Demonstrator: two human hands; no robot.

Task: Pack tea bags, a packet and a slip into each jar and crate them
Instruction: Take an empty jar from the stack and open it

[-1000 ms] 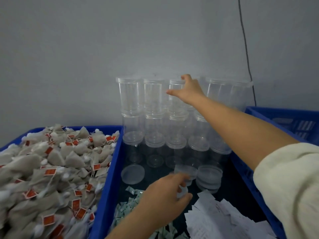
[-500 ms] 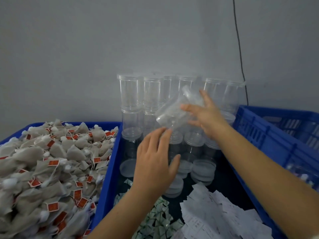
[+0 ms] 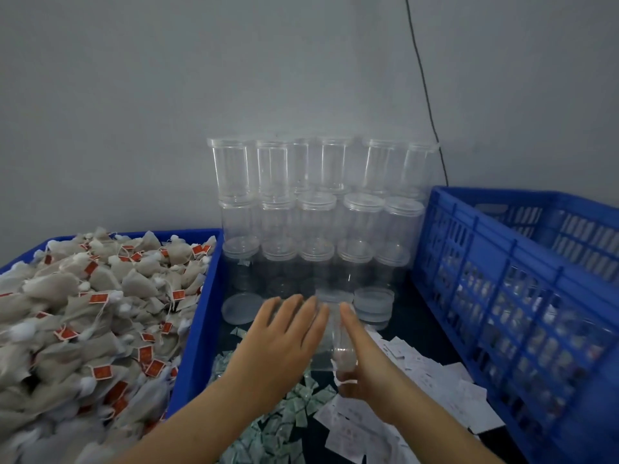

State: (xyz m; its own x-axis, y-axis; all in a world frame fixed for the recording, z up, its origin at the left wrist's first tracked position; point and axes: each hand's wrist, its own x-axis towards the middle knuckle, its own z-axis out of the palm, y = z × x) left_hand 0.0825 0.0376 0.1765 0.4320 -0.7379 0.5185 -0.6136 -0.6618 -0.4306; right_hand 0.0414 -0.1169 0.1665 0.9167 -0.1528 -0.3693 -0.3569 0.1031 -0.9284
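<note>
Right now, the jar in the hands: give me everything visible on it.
The held jar is a clear plastic cylinder, hard to see against the dark bin floor. It lies tilted, one end toward the camera, above the green packets and white slips. The right hand holds it from the right, thumb under the near end; the left hand lies against its left side, fingers straight. Whether it has a lid is unclear. It looks empty.

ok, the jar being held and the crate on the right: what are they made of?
Jar: looks like clear, glossy rigid plastic; the slips and fingers show through its wall. It could be glass, though the thin wall suggests plastic. Crate: blue opaque moulded plastic with a slight sheen, its side a grid of slots and ribs.
</note>
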